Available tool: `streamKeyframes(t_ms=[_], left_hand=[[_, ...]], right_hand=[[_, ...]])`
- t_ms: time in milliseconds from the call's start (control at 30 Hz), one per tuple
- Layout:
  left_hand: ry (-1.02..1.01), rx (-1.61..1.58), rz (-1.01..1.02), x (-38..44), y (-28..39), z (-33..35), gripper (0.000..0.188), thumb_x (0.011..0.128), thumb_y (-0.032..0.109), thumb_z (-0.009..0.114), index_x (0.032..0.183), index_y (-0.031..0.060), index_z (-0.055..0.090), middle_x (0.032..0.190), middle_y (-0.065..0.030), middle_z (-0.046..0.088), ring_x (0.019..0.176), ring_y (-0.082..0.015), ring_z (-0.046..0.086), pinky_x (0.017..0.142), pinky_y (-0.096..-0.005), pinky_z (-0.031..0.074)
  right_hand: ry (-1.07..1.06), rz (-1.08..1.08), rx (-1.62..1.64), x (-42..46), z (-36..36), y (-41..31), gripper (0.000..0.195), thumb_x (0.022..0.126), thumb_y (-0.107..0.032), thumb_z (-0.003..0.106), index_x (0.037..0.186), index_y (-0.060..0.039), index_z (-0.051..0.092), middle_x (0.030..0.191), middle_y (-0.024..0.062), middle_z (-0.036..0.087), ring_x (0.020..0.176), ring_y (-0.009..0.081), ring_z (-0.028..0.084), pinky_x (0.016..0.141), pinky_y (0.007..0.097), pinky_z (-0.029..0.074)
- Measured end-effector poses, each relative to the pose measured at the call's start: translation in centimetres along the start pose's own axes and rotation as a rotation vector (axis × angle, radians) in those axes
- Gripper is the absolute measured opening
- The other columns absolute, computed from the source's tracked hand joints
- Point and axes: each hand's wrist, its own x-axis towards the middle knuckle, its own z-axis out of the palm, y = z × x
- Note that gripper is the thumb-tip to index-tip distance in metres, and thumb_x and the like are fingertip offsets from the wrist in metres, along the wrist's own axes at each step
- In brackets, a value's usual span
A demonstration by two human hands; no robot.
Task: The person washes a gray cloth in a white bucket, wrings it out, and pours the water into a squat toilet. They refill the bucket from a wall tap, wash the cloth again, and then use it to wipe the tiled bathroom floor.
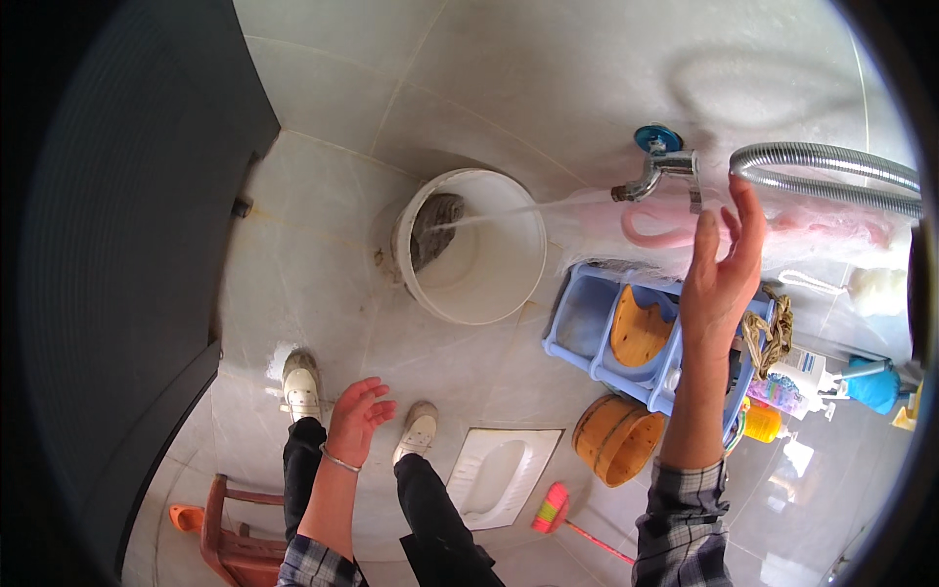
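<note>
My right hand (pixel 722 271) is raised with thumb and fingers apart, close by the lever of a chrome wall tap (pixel 660 176). Whether the thumb touches the lever cannot be made out. A thin stream of water (pixel 528 208) runs from the spout into a white plastic bucket (pixel 506 282) on the tiled floor. Dark grey wet-looking cloth (pixel 434 231) lies inside, against the bucket's left wall. My left hand (pixel 356 418) hangs low above the floor near my shoes, fingers spread and holding nothing, a bangle on its wrist.
A blue plastic rack (pixel 598 359) with bottles stands below the tap. Nearby are a wooden tub (pixel 609 440), a squat toilet pan (pixel 502 477), a pink broom (pixel 552 506) and a reddish stool (pixel 214 524). A metal hose (pixel 821 158) loops at right; a dark door (pixel 147 220) borders the left.
</note>
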Motion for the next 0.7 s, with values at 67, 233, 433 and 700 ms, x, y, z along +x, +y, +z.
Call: streamKeyframes(t_ms=[67, 233, 433, 700], left_hand=[[-0.005, 0.014, 0.011, -0.2, 0.1, 0.1, 0.029, 0.091, 0.010, 0.054, 0.120, 0.0040, 0.052, 0.110, -0.0122, 0.061, 0.093, -0.0254, 0.064, 0.083, -0.0378, 0.052], [-0.012, 0.022, 0.011, -0.1, 0.2, 0.0, 0.029, 0.093, 0.012, 0.052, 0.121, 0.0034, 0.051, 0.112, -0.0119, 0.060, 0.094, -0.0249, 0.063, 0.083, -0.0373, 0.051], [-0.014, 0.031, 0.005, -0.1, 0.4, -0.1, 0.030, 0.094, 0.015, 0.051, 0.122, 0.0026, 0.050, 0.112, -0.0111, 0.059, 0.095, -0.0236, 0.063, 0.083, -0.0363, 0.050], [-0.020, 0.031, -0.005, 0.4, 0.1, 0.1, 0.030, 0.094, 0.015, 0.051, 0.122, 0.0030, 0.051, 0.112, -0.0110, 0.059, 0.095, -0.0235, 0.062, 0.083, -0.0360, 0.050]], right_hand=[[-0.025, 0.056, 0.035, 0.7, 0.3, 1.0, 0.040, 0.093, -0.008, 0.050, 0.132, -0.0004, 0.046, 0.132, 0.0145, 0.051, 0.124, 0.0249, 0.048, 0.101, 0.0364, 0.039], [-0.119, 0.175, 0.200, 0.7, 1.9, 1.6, 0.039, 0.094, -0.007, 0.049, 0.132, -0.0006, 0.048, 0.130, 0.0148, 0.053, 0.123, 0.0238, 0.050, 0.103, 0.0332, 0.037], [-0.076, 0.019, -0.030, 0.1, 2.6, 1.6, 0.041, 0.090, -0.004, 0.051, 0.131, -0.0021, 0.046, 0.125, 0.0173, 0.056, 0.112, 0.0303, 0.056, 0.096, 0.0359, 0.043], [-0.013, -0.069, -0.093, -0.2, 2.4, 0.9, 0.042, 0.088, 0.000, 0.052, 0.130, -0.0018, 0.049, 0.127, 0.0158, 0.056, 0.118, 0.0271, 0.053, 0.100, 0.0351, 0.040]])
